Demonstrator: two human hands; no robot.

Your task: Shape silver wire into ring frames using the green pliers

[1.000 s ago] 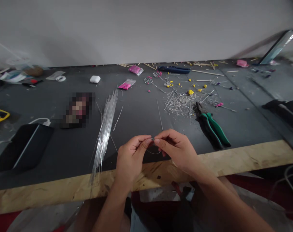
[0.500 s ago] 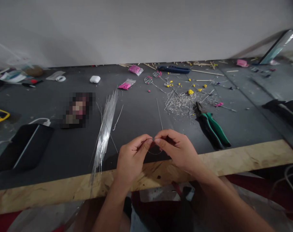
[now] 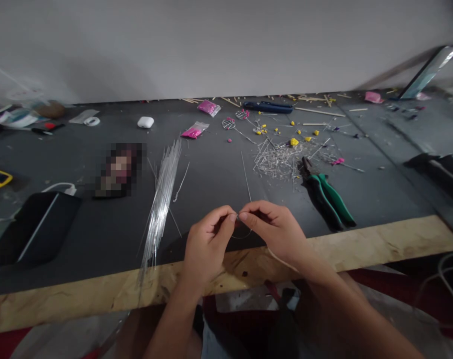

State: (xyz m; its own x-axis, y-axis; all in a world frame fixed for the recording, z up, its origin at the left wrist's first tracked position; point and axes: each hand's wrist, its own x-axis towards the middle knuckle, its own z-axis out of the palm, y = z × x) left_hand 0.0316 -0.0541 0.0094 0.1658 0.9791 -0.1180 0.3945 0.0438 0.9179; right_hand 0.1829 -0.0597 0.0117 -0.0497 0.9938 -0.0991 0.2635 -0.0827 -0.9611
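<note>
A: Starting with the head view, the only one here: what are the hands gripping?

B: The left hand [image 3: 207, 242] and the right hand [image 3: 278, 227] are both pinching a thin wire [image 3: 246, 175] between thumb and fingers, their fingertips nearly meeting.

A: Which way is it running from that grip?

B: A straight length is pointing just short of twelve o'clock, its long axis leading away from the body; the right hand is sitting nearer to it. A curved part is bowing out at six o'clock, below the fingertips.

A: All one wire?

B: It's looking so, but the fingers are hiding the middle, so I can't be sure.

A: And around them?

B: On the dark table [image 3: 207, 174], a bundle of wires [image 3: 162, 197] is lying between nine and ten o'clock, pliers [image 3: 333, 199] are resting near three, and cut wire pieces [image 3: 273, 158] are littering one o'clock.
</note>
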